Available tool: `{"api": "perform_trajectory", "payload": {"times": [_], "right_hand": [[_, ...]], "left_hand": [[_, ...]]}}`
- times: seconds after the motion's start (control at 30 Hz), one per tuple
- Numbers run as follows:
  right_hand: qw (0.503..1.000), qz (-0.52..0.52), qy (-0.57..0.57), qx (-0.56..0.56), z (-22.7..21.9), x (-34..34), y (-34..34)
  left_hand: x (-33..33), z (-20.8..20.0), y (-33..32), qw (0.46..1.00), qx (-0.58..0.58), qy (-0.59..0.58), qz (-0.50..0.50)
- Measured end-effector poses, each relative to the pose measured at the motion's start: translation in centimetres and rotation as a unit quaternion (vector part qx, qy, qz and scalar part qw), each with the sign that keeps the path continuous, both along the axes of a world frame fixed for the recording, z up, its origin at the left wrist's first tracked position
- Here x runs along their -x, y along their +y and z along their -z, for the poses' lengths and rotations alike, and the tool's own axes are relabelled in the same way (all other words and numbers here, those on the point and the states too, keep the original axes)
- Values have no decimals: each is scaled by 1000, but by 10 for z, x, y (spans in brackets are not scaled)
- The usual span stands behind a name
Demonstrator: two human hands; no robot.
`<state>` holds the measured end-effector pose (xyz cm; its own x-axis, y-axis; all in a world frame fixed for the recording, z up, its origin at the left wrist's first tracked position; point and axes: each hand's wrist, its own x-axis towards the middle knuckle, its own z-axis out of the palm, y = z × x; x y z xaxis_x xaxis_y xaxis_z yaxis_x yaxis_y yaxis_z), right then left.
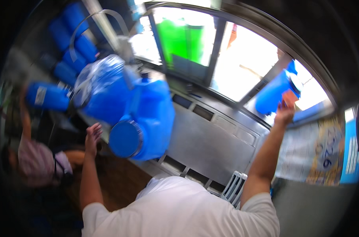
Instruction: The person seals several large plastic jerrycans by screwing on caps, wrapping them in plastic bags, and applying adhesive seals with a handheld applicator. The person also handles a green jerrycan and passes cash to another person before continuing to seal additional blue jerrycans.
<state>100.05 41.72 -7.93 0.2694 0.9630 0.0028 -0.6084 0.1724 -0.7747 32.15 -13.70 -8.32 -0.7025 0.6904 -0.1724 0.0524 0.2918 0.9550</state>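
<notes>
My right hand is stretched out to the window at the right, its fingers closed on a small, flat orange-red piece whose kind I cannot make out. Just behind that piece a blue container with a pale cap leans in the window opening. My left hand is raised with its fingers apart and holds nothing. Close to its right is a big blue water jug with a round blue lid facing me. Beside it stands another blue jug, partly under clear plastic.
A steel counter runs below the sliding windows. More blue containers are stacked at the far left. Another person is at the left, an arm up by a blue container. A poster hangs at the right.
</notes>
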Motion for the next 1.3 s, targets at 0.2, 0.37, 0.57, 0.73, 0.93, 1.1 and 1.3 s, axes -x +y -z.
{"api": "perform_trajectory", "payload": {"times": [0.2, 0.37, 0.57, 0.73, 0.93, 1.1, 1.3], "right_hand": [[862, -268, -349, 252, 156, 70, -258], [611, -585, -492, 207, 198, 215, -442], [570, -722, -389, -49, 110, 481, -555], [560, -591, -426, -395, 15, 652, -610], [664, -613, -324, -280, -21, 757, -645], [613, -605, -390, -326, -27, 823, -635], [639, -668, -282, -255, -9, 930, -606]], "left_hand": [[-15, 71, -78, 992, -30, -10, -124], [-19, 90, -133, 998, -29, 37, -51], [-4, 57, -195, 974, -55, 186, 117], [79, 10, -244, 970, -108, 215, 27], [151, -32, -288, 965, -179, 167, -95], [231, -54, -277, 892, -133, 421, -98], [305, -50, -234, 933, 10, 358, -6]]}}
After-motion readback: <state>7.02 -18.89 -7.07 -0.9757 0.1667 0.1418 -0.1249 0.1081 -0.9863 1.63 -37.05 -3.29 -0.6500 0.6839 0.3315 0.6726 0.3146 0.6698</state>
